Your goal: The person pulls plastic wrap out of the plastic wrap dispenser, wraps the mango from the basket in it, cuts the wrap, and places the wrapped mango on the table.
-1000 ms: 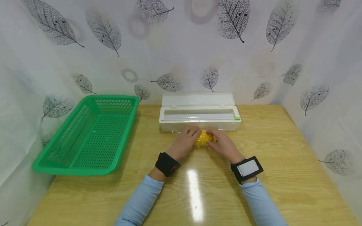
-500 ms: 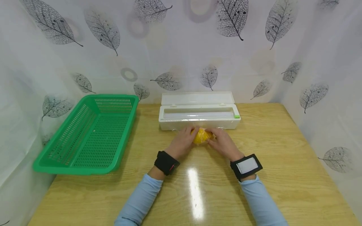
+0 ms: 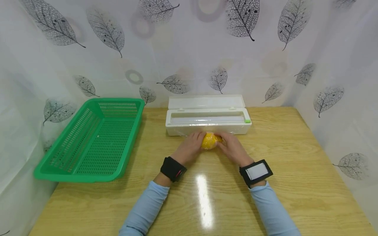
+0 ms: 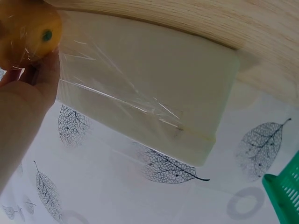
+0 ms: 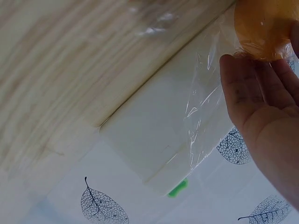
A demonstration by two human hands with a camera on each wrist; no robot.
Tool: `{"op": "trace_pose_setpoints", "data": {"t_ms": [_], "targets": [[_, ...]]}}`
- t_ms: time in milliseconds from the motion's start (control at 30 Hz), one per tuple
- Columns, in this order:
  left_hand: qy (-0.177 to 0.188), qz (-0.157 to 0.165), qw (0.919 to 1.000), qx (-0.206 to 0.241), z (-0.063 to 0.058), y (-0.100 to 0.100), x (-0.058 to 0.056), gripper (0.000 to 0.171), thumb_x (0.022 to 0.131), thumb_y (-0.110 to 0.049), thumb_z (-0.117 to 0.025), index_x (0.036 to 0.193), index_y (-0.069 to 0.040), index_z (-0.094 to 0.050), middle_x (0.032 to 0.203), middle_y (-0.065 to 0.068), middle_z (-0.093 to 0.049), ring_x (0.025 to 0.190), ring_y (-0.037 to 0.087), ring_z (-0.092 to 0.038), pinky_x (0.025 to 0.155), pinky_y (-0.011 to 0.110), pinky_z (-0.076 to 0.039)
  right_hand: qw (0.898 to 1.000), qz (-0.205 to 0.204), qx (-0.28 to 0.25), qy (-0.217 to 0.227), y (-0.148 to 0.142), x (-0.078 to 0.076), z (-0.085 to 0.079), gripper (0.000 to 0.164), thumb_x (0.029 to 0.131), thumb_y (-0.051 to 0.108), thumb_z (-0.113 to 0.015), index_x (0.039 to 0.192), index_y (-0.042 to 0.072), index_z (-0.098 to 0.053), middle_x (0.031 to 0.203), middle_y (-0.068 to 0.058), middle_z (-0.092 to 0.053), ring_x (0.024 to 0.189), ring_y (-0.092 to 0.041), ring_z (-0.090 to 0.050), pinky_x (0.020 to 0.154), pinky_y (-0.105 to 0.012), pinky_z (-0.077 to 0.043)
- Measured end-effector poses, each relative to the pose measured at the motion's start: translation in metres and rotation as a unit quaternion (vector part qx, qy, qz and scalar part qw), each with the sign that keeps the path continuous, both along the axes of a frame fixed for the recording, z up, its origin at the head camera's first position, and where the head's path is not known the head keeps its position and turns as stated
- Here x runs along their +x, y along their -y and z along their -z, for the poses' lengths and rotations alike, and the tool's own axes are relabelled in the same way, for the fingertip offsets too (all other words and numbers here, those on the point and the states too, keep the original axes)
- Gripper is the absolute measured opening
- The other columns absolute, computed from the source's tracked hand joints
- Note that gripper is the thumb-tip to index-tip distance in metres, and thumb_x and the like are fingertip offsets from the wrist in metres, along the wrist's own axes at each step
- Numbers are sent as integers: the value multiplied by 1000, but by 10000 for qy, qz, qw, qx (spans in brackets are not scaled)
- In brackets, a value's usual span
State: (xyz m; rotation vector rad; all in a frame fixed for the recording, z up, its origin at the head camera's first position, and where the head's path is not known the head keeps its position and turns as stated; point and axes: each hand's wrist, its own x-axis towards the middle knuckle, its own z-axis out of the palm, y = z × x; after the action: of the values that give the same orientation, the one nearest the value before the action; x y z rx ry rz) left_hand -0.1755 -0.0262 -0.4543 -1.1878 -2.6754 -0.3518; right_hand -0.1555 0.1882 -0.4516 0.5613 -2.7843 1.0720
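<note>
An orange [image 3: 209, 141] with clear cling film around it is held between both hands, just in front of a white cling film dispenser [image 3: 177, 130]. My left hand [image 3: 189, 147] grips its left side; the left wrist view shows fingers under the orange [image 4: 30, 35] and its green stem end. From the right, my right hand [image 3: 233, 147] grips the fruit and gathered film with thumb and fingers. The cling film [image 4: 121, 98] stretches from the fruit across the dispenser's front face, and in the right wrist view the film [image 5: 201, 116] hangs creased beside the fingers.
The dispenser's lid [image 3: 206, 102] stands raised at the back, with a film roll [image 3: 206, 119] inside and a green slider [image 3: 247, 121] at its right end. A green plastic basket [image 3: 137, 134] sits on the left of the wooden table [image 3: 295, 183]. A leaf-patterned curtain [image 3: 189, 49] surrounds the table.
The orange has shifted slightly left and turned between the hands, with the right fingers drawing in along its side. Dispenser and basket have stayed in place.
</note>
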Motion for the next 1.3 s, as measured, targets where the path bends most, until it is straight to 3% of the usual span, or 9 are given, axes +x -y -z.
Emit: {"op": "trace_pose_setpoints", "data": {"t_ms": [567, 1300], "targets": [[399, -9, 9992, 8, -1, 3, -2, 54, 96, -10, -65, 141, 4, -39, 139, 20, -46, 130, 34, -46, 115, 41, -34, 9989, 86, -160, 432, 1, -3, -4, 36, 96, 6, -63, 130, -3, -57, 131, -22, -60, 122, -35, -55, 104, -50, -43], [522, -12, 9986, -48, -1, 3, -3, 54, 96, -11, -64, 141, 4, -39, 139, 21, -46, 130, 35, -47, 113, 44, -35, 9972, 72, -374, 648, 0, -5, -2, 37, 97, 8, -62, 132, -2, -56, 133, -20, -58, 123, -34, -54, 104, -49, -43]]}}
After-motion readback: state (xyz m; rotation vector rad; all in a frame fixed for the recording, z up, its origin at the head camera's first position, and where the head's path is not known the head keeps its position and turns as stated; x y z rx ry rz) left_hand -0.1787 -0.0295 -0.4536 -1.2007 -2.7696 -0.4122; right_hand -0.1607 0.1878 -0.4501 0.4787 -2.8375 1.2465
